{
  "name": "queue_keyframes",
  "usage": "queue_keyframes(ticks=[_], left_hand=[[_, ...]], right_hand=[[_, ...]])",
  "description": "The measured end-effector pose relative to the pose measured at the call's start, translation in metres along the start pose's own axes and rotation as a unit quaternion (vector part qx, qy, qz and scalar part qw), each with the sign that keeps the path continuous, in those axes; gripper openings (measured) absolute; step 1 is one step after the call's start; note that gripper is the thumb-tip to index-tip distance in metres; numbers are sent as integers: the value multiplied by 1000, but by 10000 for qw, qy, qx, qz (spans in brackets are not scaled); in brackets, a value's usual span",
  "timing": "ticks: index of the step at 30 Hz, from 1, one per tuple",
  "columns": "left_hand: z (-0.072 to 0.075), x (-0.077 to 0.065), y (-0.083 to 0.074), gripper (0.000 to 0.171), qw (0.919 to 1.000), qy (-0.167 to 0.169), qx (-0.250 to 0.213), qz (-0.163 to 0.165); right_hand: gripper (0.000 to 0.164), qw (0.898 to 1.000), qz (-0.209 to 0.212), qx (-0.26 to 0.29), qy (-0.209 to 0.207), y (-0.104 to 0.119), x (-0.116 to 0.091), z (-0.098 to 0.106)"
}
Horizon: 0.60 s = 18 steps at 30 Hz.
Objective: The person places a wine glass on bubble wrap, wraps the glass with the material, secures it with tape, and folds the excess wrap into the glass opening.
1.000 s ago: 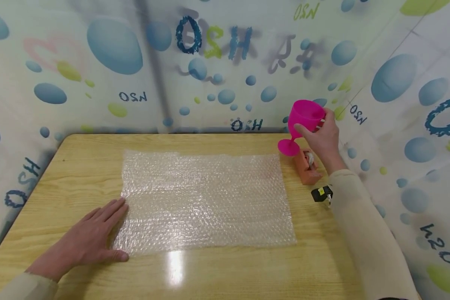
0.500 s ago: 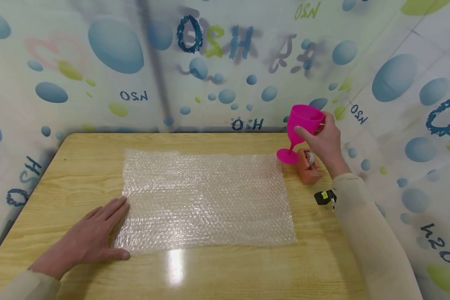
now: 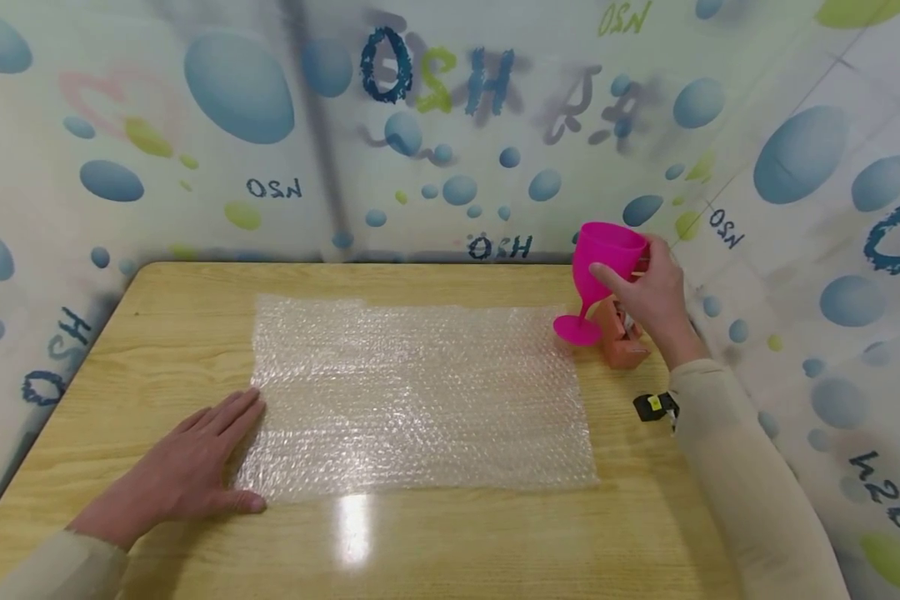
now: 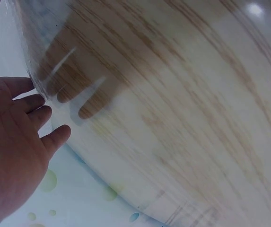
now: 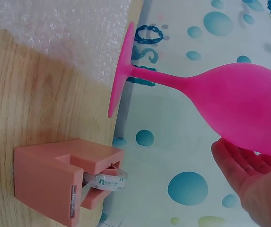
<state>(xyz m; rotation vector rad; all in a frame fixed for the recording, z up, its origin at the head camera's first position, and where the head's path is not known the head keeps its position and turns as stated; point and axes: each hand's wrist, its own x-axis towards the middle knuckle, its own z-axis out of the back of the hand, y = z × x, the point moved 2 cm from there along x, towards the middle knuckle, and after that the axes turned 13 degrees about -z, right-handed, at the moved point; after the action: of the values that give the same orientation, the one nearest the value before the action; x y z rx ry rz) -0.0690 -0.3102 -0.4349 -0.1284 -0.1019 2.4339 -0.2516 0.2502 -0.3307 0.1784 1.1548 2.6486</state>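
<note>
A bright pink wine goblet [image 3: 604,250] is in my right hand [image 3: 651,293], whose thumb and fingers grip the bowl at the back right of the table. In the right wrist view the goblet [image 5: 239,104] has its stem and round foot free of the hand. The foot hangs over the right back corner of a flat sheet of bubble wrap [image 3: 420,400]; I cannot tell if it touches. My left hand [image 3: 183,467] rests with fingers extended at the sheet's left edge. The left wrist view has that hand [image 4: 17,137] along the table's side.
An orange tape dispenser [image 3: 624,346] with a roll of clear tape [image 5: 108,180] stands just right of the goblet's foot. A small black object with a yellow label [image 3: 651,407] lies near the right sleeve. Patterned curtains [image 3: 435,200] rise behind the wooden table [image 3: 420,542].
The goblet has come down toward the table and turned more upright in my right hand. My left hand keeps its place at the sheet's edge. The head view has shifted slightly.
</note>
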Motion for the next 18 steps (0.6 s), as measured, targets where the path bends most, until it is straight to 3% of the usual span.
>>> queue_keyframes(ticks=[6,18], left_hand=[[-1,0,-1,122,9999,-128,-29,-71],[-1,3,-1,123,10000,-28,-31,-19]], right_hand=[[84,10000,42,54,71,-2,-7,-3],[81,9989,312,328,90,-3,-23,-14]])
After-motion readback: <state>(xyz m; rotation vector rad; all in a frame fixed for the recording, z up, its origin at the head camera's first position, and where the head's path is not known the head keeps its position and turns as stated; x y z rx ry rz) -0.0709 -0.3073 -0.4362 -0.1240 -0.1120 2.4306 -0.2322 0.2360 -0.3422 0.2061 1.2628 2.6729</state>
